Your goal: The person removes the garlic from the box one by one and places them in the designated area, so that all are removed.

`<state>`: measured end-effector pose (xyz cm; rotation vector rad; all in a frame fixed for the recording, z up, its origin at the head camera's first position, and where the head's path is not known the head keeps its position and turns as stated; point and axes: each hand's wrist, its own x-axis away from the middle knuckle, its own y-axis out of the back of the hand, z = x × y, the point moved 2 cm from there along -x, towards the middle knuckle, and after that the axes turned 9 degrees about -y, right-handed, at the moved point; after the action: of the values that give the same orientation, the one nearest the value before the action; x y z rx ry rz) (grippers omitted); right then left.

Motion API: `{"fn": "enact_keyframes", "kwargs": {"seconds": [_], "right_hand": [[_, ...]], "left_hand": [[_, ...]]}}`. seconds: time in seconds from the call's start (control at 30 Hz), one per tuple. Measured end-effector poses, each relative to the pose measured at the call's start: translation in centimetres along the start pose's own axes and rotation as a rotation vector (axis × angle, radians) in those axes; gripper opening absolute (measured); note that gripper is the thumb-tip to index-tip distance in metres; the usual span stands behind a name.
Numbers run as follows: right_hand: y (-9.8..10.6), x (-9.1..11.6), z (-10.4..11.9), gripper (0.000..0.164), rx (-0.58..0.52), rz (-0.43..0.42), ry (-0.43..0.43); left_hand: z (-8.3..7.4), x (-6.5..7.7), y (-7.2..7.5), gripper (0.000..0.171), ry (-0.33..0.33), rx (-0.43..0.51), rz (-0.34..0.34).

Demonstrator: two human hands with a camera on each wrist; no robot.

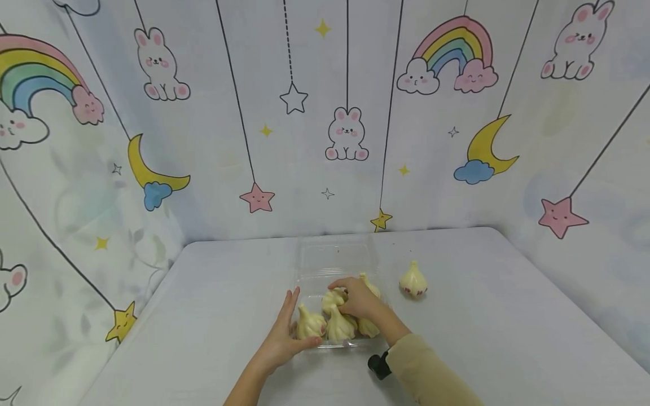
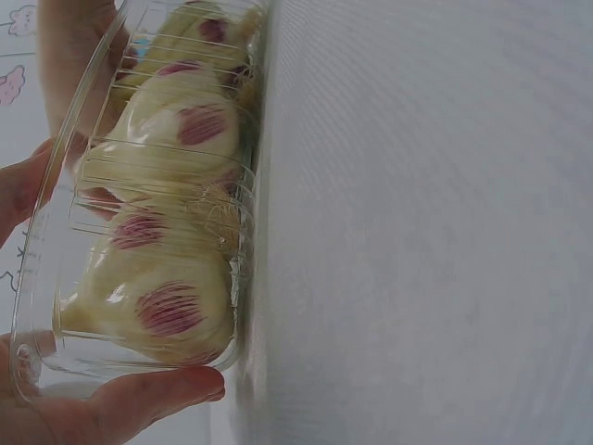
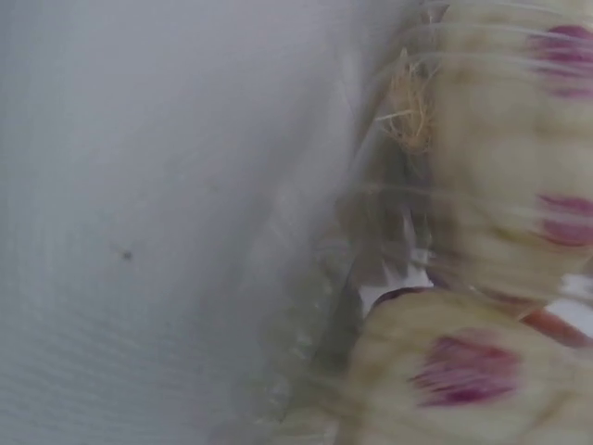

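Observation:
A clear plastic clamshell box stands on the table with its lid laid back, holding several pale garlic bulbs with purple patches. My left hand rests against the box's left side, fingers straight and thumb along the front edge. In the left wrist view, the left thumb lies by the box's corner. Over the box, my right hand has its fingers curled round a garlic bulb in the back row. The right wrist view shows bulbs closely through blurred plastic; the right hand is mostly hidden there.
One more garlic bulb stands on the white table, right of the box. A small black object shows beside the right sleeve. A patterned curtain hangs behind the table and along its sides.

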<state>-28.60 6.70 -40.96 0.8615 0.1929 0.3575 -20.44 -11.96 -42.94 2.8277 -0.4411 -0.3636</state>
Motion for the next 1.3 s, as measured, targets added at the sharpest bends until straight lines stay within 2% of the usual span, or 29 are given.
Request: {"fn": "enact_keyframes", "kwargs": {"seconds": [0.53, 1.0, 1.3], "right_hand": [[-0.1, 0.3, -0.4, 0.042, -0.051, -0.054, -0.030], [0.5, 1.1, -0.7, 0.043, -0.080, -0.124, 0.061], [1.2, 1.9, -1.0, 0.045, -0.227, -0.086, 0.053]], "left_hand": [[0.0, 0.0, -0.1, 0.110, -0.011, -0.001, -0.005], [0.1, 0.0, 0.0, 0.110, -0.010, 0.001, -0.005], [0.2, -0.1, 0.0, 0.110, -0.001, -0.007, -0.011]]}}
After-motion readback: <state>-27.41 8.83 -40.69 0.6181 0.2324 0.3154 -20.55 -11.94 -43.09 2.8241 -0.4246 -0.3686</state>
